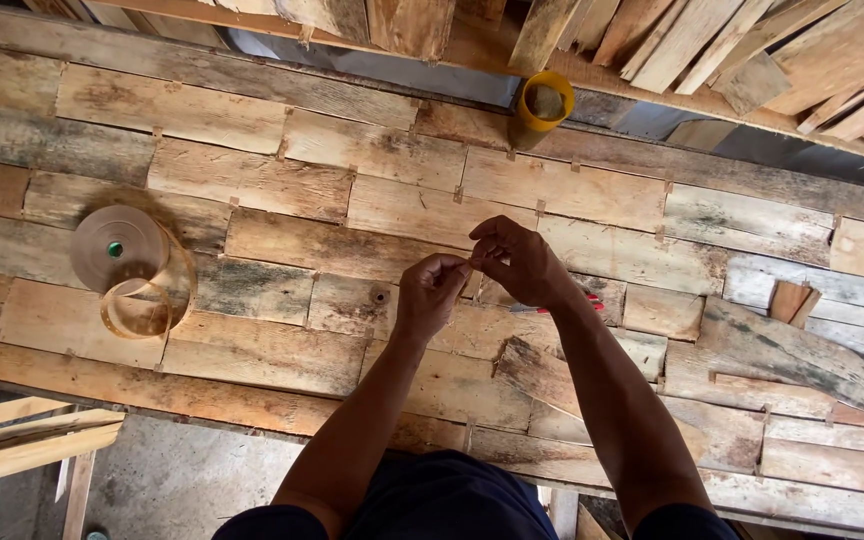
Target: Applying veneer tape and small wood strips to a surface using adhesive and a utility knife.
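Both hands meet above the patchwork plank counter, left hand and right hand each with its grip pinched on a small tape piece, best kept taut and level.

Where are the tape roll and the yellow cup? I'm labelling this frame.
tape roll point(117, 247), head view, on its flat top face.
yellow cup point(542, 108), head view, on its rim.

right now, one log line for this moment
left hand pinching small item, too small to tell | right hand pinching same item | over veneer sheet | tape roll left | yellow cup behind
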